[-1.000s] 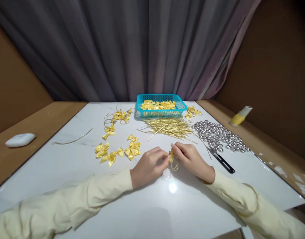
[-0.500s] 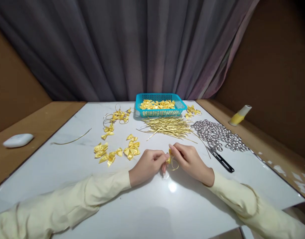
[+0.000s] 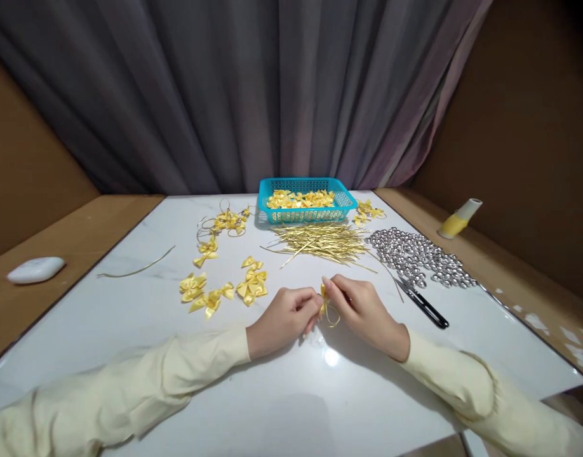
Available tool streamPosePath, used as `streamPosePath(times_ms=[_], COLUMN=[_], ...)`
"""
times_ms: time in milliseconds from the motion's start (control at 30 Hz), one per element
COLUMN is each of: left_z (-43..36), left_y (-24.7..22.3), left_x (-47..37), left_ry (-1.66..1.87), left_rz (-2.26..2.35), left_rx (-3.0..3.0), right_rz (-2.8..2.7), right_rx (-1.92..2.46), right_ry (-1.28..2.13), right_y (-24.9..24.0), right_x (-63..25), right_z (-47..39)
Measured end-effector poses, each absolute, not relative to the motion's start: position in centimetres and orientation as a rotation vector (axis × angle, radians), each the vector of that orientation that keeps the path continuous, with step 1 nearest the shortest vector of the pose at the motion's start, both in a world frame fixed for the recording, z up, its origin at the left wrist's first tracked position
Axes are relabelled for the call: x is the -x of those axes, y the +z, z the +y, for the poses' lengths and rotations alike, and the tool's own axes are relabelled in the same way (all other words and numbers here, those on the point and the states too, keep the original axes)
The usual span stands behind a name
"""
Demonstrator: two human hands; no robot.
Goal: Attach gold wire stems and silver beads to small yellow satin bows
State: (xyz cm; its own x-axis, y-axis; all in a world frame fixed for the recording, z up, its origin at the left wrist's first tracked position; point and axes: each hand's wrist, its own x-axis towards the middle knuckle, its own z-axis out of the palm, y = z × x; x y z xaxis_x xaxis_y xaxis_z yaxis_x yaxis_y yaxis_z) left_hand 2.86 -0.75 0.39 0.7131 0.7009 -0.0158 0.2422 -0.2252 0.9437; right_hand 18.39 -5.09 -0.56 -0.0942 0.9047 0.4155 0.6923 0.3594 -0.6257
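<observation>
Between my two hands is a small yellow ribbon bow (image 3: 324, 293), mostly covered by fingers, with a loop of gold cord (image 3: 333, 316) hanging below it. My left hand (image 3: 286, 315) pinches it from the left, thumb and fingers pressed together. From the other side my right hand (image 3: 362, 306) is closed on the bow's upper part with thumb and forefinger. Several loose yellow bows (image 3: 252, 285) lie left of my hands. Beyond the hands is a heap of gold cords (image 3: 324, 243).
A blue basket (image 3: 307, 216) of yellow bows stands at the back. Silver bells or beads (image 3: 418, 254) and black-handled snips (image 3: 427, 310) lie right. Finished-looking bows with cord loops (image 3: 229, 222) sit back left. A single cord (image 3: 136, 265), a white case (image 3: 36, 270) and a yellow-wrapped cone (image 3: 460, 219) are farther out.
Both hands stay nearly in place. The cord loop has shifted slightly left and lower, and my left fingers have turned a little around the bow.
</observation>
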Motion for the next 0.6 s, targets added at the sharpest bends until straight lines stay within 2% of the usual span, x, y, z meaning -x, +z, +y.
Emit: streamPosePath(times_ms=[600], left_z=[-0.29], left_y=[-0.51], left_x=[-3.14], left_ry=[0.397], left_rz=[0.696], left_rx=[-1.414], right_rz=[-1.817], right_rx=[1.357], right_ry=[0.351], right_y=[-0.62], right_x=[-18.32], right_z=[-5.22])
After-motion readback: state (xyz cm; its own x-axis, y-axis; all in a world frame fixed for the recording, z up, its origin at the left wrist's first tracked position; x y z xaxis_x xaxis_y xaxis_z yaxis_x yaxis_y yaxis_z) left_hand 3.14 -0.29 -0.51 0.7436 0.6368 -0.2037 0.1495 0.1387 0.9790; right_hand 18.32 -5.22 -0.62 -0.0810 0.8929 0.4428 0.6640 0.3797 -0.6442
